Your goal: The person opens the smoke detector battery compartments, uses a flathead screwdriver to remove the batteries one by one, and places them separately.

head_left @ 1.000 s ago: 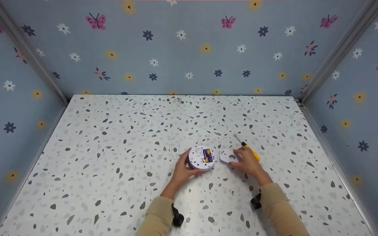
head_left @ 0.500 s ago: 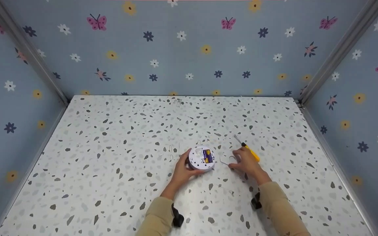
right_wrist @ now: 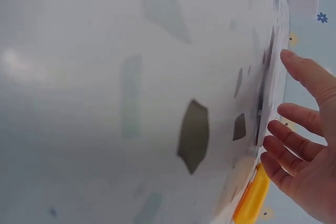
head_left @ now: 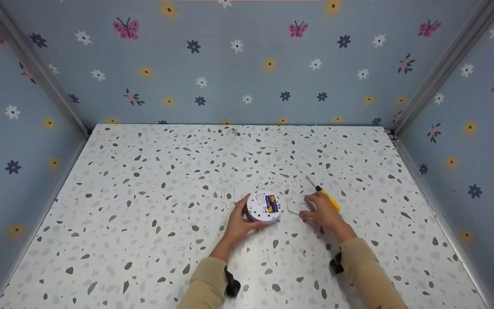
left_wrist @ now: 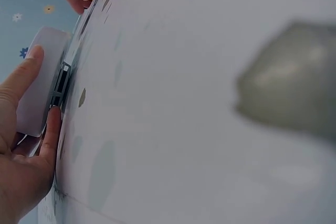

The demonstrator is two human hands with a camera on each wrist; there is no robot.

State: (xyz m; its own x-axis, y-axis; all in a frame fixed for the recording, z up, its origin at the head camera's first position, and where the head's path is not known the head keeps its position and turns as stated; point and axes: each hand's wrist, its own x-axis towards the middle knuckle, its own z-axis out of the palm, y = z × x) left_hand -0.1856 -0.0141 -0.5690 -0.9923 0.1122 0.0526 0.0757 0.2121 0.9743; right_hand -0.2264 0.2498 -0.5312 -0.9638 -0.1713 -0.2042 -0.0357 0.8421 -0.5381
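My left hand (head_left: 238, 223) grips a round white device (head_left: 258, 211), thumb on the near side and fingers around the far side. Its upturned face has small slots and a purple-and-yellow label. From the left wrist view, the device (left_wrist: 38, 93) is seen edge-on, with a dark slot low on its side beside a finger. To its right, a thin white plate with a round hole (head_left: 294, 207) lies on the table, hard to see against it. My right hand (head_left: 326, 212) rests over the plate's right side. Its fingers (right_wrist: 299, 142) are spread and loosely bent; contact with the plate is unclear.
A screwdriver with a yellow handle (head_left: 331, 201) lies just beyond my right hand, its tip pointing away. The speckled table (head_left: 144, 223) meets flower-patterned panels (head_left: 230, 64) at the back and sides.
The white plate, plainly visible between my right fingers a second ago, now lies flat on the table. My right fingers have loosened slightly. The left hand and the round device have stayed put.
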